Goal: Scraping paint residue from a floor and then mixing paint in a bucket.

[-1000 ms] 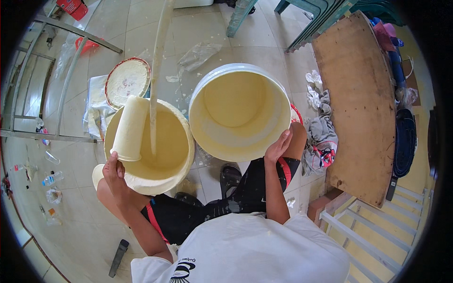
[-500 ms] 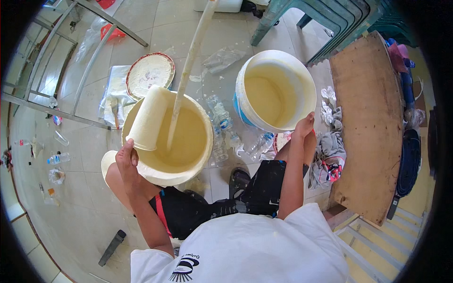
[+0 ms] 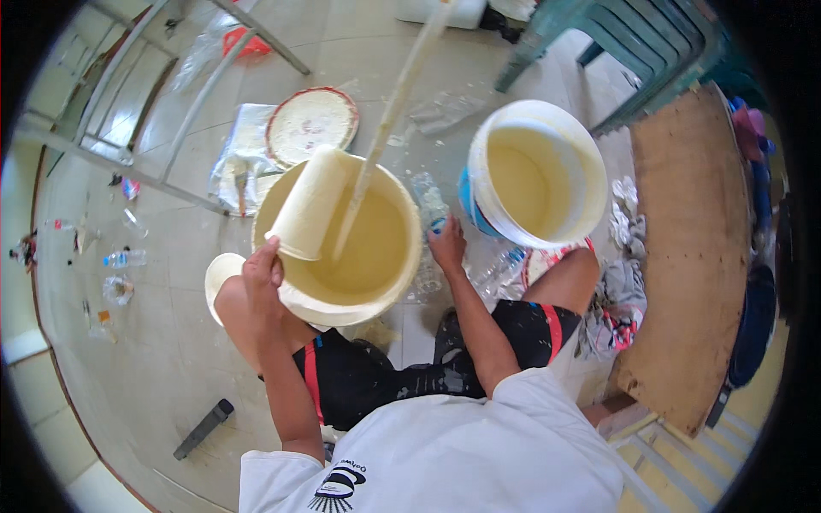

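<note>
My left hand [image 3: 262,267] is closed on the lower rim of a cream-coated cylindrical container [image 3: 315,201]. The container lies tilted over a large cream bucket [image 3: 409,269] holding pale yellow, paint-like liquid. A coated pole [image 3: 389,120] stands slanting in that liquid, right of the container. Between the two buckets is my right hand [image 3: 447,244], thumb and fingers apart, over a clear plastic bottle [image 3: 430,192] with a blue part; whether it touches is hard to tell. A white-and-blue bucket [image 3: 596,201], with similar liquid inside, stands to its right.
Beyond the big bucket lies a coated round lid [image 3: 312,128] beside plastic sheeting [image 3: 231,158]. A metal frame [image 3: 184,120] stands far left, stacked green chairs [image 3: 633,51] far right. A wooden board [image 3: 684,256] and crumpled cloth [image 3: 620,299] are on the right. Bottles litter the floor.
My right hand has left the right bucket's rim and moved left to the bottles between the buckets. My left hand stays on the container. The whole view has shifted slightly.
</note>
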A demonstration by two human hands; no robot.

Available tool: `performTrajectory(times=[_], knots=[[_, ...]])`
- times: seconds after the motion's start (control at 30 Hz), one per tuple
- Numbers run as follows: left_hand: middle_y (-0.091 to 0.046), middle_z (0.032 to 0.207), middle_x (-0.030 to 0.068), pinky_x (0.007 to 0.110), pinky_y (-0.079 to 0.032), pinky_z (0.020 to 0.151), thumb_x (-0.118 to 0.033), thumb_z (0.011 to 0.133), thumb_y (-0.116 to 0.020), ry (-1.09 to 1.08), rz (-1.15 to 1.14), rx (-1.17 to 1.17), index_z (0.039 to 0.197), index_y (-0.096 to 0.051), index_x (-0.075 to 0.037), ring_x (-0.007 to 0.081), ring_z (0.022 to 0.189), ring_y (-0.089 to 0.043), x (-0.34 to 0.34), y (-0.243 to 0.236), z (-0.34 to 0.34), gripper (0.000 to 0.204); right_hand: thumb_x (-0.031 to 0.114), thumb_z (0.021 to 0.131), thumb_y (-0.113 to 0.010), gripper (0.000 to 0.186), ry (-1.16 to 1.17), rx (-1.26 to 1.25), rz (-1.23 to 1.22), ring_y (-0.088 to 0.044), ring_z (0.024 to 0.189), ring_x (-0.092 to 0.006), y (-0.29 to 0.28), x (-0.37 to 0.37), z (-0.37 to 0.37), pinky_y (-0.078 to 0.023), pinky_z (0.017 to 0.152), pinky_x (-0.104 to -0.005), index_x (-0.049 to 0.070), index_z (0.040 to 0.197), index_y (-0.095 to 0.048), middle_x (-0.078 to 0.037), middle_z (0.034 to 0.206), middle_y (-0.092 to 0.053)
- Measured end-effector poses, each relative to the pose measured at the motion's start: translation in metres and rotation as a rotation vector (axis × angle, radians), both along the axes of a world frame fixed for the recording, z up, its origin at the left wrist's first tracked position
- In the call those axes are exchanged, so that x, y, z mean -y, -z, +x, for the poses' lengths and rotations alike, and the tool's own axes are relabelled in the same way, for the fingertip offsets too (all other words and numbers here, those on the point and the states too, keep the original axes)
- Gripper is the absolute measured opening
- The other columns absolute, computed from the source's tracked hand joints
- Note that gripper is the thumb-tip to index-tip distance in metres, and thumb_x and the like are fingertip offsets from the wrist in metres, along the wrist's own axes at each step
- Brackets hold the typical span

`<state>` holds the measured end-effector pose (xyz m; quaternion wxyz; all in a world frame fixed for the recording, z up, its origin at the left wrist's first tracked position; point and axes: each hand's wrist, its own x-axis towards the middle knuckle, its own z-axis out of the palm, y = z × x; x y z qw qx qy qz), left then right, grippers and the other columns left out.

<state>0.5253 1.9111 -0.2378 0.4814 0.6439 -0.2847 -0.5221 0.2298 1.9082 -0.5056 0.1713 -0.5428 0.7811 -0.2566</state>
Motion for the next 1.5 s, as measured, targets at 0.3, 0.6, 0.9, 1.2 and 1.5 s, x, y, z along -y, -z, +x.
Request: performTrajectory(times=[0.3,0.6,0.9,1.2,1.5], knots=[[-0.035,0.047,-0.0078,0.018,-0.019,0.041,-0.027,0.087,-0.056,0.013,-0.005,-0.098,0.063,-0.051,-0.013,0.0012,0.041,-0.029,0.006,0.006,0.002,0.028,0.032,0.071,-0.066,0.067,0.019,-0.093,0.643,-0.049,0.108,-0.0334,-0.019,-0.018,-0.012,-0.039,0.086,-0.0513,0.004,0.123,-0.035,-0.017,0.116,-0.05],[-0.032,0.047,-0.0082,0.019,-0.019,0.04,-0.023,0.086,-0.057,-0.034,-0.012,-0.13,0.063,-0.043,-0.014,0.0013,0.039,-0.025,0.009,0.009,0.009,0.028,0.039,0.069,-0.065,0.076,0.098,-0.343,0.704,-0.021,0.128,-0.0421,-0.048,-0.052,0.004,-0.017,0.097,-0.0648,0.002,0.128,-0.033,-0.023,0.137,-0.027],[-0.034,0.047,-0.0067,0.019,-0.019,0.041,-0.025,0.085,-0.058,-0.008,-0.029,-0.101,0.059,-0.044,-0.015,0.0017,0.042,-0.028,0.011,0.01,0.008,0.032,0.036,0.067,-0.062,0.06,-0.021,-0.324,0.484,-0.006,0.133,-0.039,-0.017,-0.062,0.029,-0.008,0.096,-0.0693,-0.004,0.112,-0.055,-0.023,0.142,-0.013],[-0.034,0.047,-0.0065,0.019,-0.019,0.042,-0.026,0.085,-0.058,0.026,-0.029,-0.119,0.058,-0.044,-0.015,0.0021,0.043,-0.028,0.017,0.009,0.008,0.033,0.035,0.073,-0.062,0.069,0.521,-0.221,1.002,-0.012,0.133,-0.0346,-0.014,-0.07,-0.027,-0.025,0.1,-0.0567,-0.001,0.127,-0.039,-0.018,0.144,-0.011],[-0.034,0.047,-0.0071,0.019,-0.02,0.042,-0.024,0.085,-0.057,-0.003,-0.023,-0.146,0.06,-0.046,-0.014,0.0017,0.042,-0.027,0.013,0.005,0.005,0.03,0.02,0.087,-0.041,0.05,0.588,-0.639,0.899,-0.01,0.134,-0.0306,0.023,-0.081,-0.045,-0.018,0.102,-0.0583,0.005,0.134,-0.03,-0.014,0.146,-0.01]])
